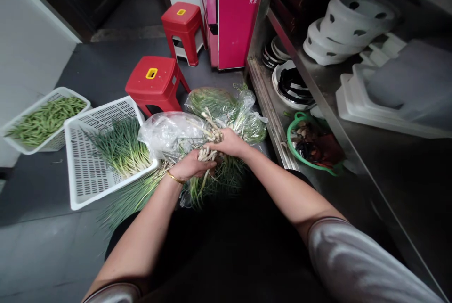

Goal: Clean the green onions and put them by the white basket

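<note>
Left hand (190,167) and R hand (231,143) are close together, & from my far-off seat I see both clamped on a bunch of green onions (206,153), round the pale bulb ends. I can't tell if the hands touch each other. More green stalks (219,181) are just below.

Far L, I see a small white basket (58,140) w/ green beans (49,117). Next comes a big white basket (84,171) w/ a neat onion pile (132,150) in it. Long loose stalks (136,194) lie under the L arm. Then a red stool (155,88), & a 2nd stool (181,18) behind, both w/ yellow round the top hole.

In the mid, a clear bag (169,131) is beside the bunch, & bagged greens (212,100) sit past it. Behind is a pink cabinet (235,25).

On the R, a metal shelf (323,81) holds white stands (353,25) & white trays (353,100). Lower down are plates (277,53) & a green basket (295,154).
</note>
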A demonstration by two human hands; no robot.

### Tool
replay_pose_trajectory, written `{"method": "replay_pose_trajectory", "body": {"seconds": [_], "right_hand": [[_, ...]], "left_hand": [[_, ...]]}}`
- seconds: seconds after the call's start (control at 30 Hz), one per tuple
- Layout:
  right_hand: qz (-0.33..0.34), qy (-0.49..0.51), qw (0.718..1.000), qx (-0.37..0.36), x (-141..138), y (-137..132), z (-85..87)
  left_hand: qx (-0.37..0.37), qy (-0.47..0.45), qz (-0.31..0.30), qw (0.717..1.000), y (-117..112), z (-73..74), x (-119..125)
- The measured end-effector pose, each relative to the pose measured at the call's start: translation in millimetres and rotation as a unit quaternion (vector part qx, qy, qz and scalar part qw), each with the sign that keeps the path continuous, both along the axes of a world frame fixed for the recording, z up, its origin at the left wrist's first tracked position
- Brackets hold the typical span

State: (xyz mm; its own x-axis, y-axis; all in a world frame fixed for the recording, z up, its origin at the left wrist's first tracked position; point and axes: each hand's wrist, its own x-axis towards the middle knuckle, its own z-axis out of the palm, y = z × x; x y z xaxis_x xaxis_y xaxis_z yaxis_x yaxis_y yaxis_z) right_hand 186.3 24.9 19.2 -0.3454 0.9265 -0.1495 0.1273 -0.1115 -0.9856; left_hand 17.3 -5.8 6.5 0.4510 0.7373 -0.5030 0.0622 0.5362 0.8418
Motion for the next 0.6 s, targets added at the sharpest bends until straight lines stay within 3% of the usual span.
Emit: {"method": "replay_pose_trajectory", "body": {"seconds": [0.13, 0.23, 0.3, 0.47, 0.6], "right_hand": [[-0.025, 0.011, 0.999, -0.033, 3, 4, 1.6], [-0.162, 0.018, 0.986, -0.023, 17, 14, 7.9], [-0.205, 0.0, 0.979, 0.002, 17, 13, 9.0], [-0.058, -0.089, 0.994, 0.007, -14, -4, -3.9], [-0.099, 0.041, 0.992, -0.064, -2, 6, -3.1]], "left_hand": [[0.021, 0.023, -0.073, 0.997, 3, 2.9, 0], [0.054, 0.057, -0.115, 0.99, 6, 5.1, 1], [0.094, 0.083, -0.148, 0.981, 5, 4.0, 4], [0.154, 0.14, -0.104, 0.973, 2, -2.7, 12], [0.138, 0.137, -0.058, 0.979, 6, 5.7, -1]]}}
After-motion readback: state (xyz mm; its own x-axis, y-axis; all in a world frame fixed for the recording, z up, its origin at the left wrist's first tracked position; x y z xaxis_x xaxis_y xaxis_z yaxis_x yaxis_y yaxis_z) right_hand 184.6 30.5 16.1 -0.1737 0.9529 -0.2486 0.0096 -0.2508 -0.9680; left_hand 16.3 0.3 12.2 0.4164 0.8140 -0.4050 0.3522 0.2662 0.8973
